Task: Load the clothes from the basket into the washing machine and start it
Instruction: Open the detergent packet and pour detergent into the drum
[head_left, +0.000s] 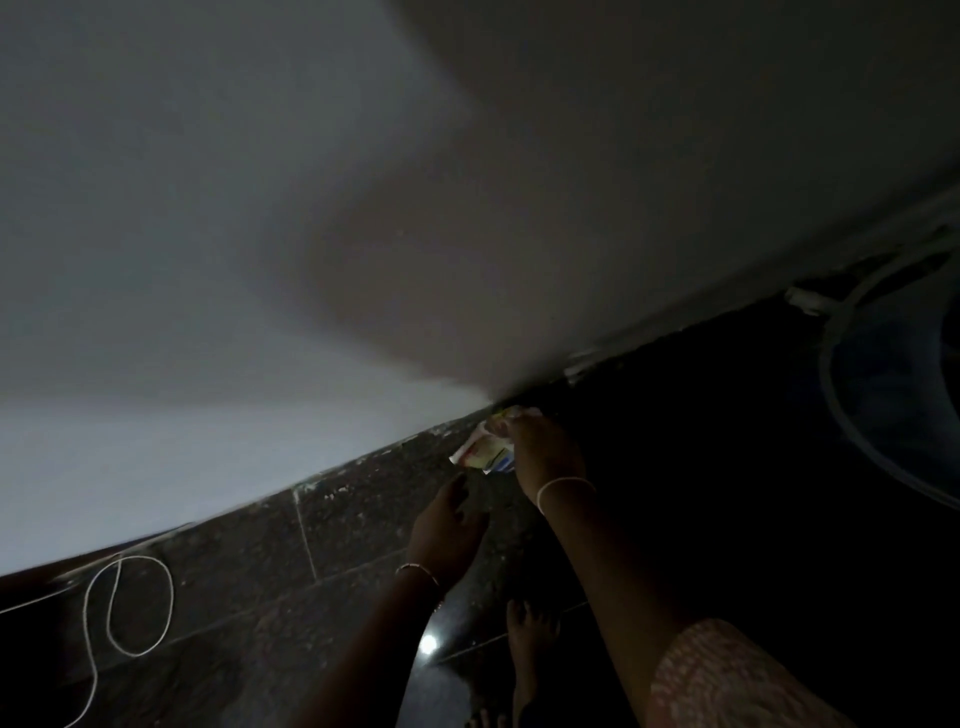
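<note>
Head view, dim and tilted. Right hand (540, 447) is reaching low toward the wall base, its grip clenching a small packet (485, 451), whitish with yellow, red and blue print; label unreadable. Packet is sticking out on the left side of that grip, touching the fingers. A pale bangle (563, 488) is sitting on the right wrist; a patterned pinkish sleeve (727, 680) is covering the upper arm at bottom right.

Left hand (447, 525) is hovering just below and left of the packet, grip released, fingers loosely spread, holding nothing, not touching the packet. A thin bracelet (418, 570) is on the left wrist.

Above both grips a pale wall (208, 260) is filling most of the frame, meeting a dark stone skirting (363, 499) right behind the left hand. Far left of the grips a white cord (140, 605) is looping against the skirting.

Right of the right grip, well apart, a dark round tub (893, 384) with a pale rim is showing at the frame edge; cannot tell whether it is the basket or the washer. Clothes cannot be made out.

Below the grips a bare foot (532, 639) is standing on the dark floor (441, 686), beside a small light glint.
</note>
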